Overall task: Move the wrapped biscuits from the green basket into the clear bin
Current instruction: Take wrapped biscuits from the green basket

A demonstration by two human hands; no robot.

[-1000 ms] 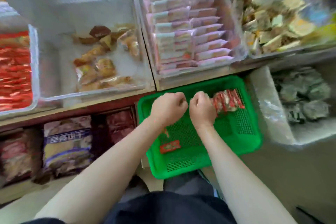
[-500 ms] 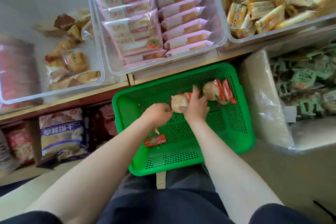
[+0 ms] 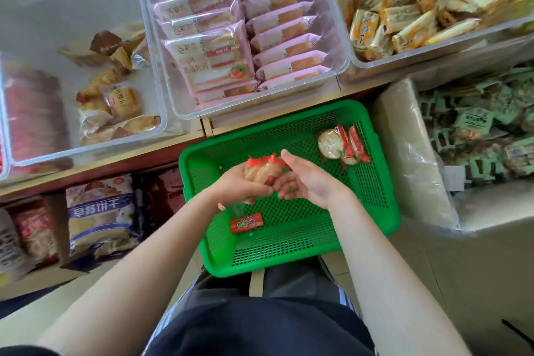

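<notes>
Item: wrapped biscuits (image 3: 264, 172), one bundle, now being held up off the mesh at the centre of the green basket (image 3: 289, 251), where half a second ago it was only being gathered. Left hand (image 3: 239, 182) is curling around it; right hand (image 3: 306, 179) is lying relaxed alongside, gripping nothing. Remaining: stack (image 3: 342, 146) at 2 o'clock, single pack (image 3: 246, 222) at 7 o'clock. Clear bin (image 3: 161, 124) (probable destination) is waiting at 10 o'clock.

I see open mesh floor across the green basket (image 3: 375, 182); only a biscuit stack (image 3: 342, 147) and red packet (image 3: 246, 222) obstruct.
</notes>
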